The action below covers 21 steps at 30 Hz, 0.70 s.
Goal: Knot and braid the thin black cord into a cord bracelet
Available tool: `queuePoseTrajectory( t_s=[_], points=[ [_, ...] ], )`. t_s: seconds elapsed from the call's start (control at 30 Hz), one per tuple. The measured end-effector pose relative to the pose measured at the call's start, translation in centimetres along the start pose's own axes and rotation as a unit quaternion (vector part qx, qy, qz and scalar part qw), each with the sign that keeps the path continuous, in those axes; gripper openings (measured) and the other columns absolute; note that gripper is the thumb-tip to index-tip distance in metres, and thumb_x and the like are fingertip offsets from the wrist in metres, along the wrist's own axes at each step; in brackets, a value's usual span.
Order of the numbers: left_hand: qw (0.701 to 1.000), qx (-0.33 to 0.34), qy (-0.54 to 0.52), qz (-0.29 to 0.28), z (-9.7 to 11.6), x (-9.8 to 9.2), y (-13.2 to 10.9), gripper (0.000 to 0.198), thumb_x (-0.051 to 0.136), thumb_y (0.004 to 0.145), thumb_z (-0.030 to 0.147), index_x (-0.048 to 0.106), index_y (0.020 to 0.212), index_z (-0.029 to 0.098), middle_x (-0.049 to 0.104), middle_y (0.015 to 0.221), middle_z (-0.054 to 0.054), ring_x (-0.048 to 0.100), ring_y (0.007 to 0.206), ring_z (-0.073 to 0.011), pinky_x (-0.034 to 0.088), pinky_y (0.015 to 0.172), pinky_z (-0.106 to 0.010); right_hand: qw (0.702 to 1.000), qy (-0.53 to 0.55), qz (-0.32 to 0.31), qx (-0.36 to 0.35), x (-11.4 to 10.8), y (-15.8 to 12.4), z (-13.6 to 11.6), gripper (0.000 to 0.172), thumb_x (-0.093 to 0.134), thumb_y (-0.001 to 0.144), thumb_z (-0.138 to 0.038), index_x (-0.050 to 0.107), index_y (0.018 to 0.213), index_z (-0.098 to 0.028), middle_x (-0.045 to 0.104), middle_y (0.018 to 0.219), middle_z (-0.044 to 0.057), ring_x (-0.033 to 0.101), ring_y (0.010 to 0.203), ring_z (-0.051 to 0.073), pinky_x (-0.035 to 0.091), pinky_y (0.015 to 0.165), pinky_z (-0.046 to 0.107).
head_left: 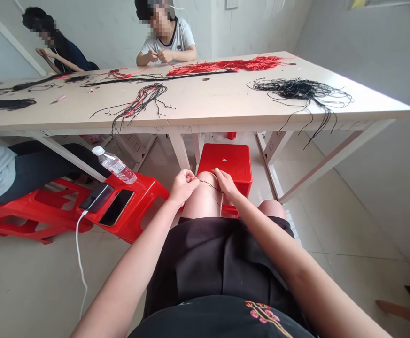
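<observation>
Left hand [184, 187], right hand [226, 184], thin black cord [209, 186] pinched between them

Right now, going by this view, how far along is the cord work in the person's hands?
Looks done: a long red cord bundle lies gathered on the table. In hand: a thin black cord runs between the left hand and right hand, above the knee. Left: a loose black cord heap lies on the table; how much remains cannot be told.

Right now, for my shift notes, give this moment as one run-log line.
left hand: pinching black cord | right hand: holding same cord | position: above bare knee
</observation>
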<state>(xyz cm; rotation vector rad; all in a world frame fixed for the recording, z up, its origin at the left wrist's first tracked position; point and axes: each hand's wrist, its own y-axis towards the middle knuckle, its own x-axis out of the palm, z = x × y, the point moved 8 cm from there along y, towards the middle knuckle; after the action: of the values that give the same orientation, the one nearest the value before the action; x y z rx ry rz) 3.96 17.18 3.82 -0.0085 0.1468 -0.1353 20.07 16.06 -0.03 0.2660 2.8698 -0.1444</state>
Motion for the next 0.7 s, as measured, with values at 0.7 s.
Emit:
queuePoseTrajectory(
  t_s=[0.7],
  points=[
    [0.998, 0.040, 0.002, -0.048, 4.8, 1.6, -5.1, 0.023, 0.066, 0.061, 0.019, 0.046, 0.070, 0.020, 0.053, 0.065, 0.003, 0.052, 0.061, -0.0085, 0.042, 0.062, -0.023, 0.956, 0.287, -0.044, -0.032, 0.1, -8.2, -3.9, 0.010, 0.060, 0.069, -0.028, 0.060, 0.066, -0.019, 0.054, 0.062, -0.003, 0.042, 0.050, 0.007, 0.035, 0.047, 0.020]
  ],
)
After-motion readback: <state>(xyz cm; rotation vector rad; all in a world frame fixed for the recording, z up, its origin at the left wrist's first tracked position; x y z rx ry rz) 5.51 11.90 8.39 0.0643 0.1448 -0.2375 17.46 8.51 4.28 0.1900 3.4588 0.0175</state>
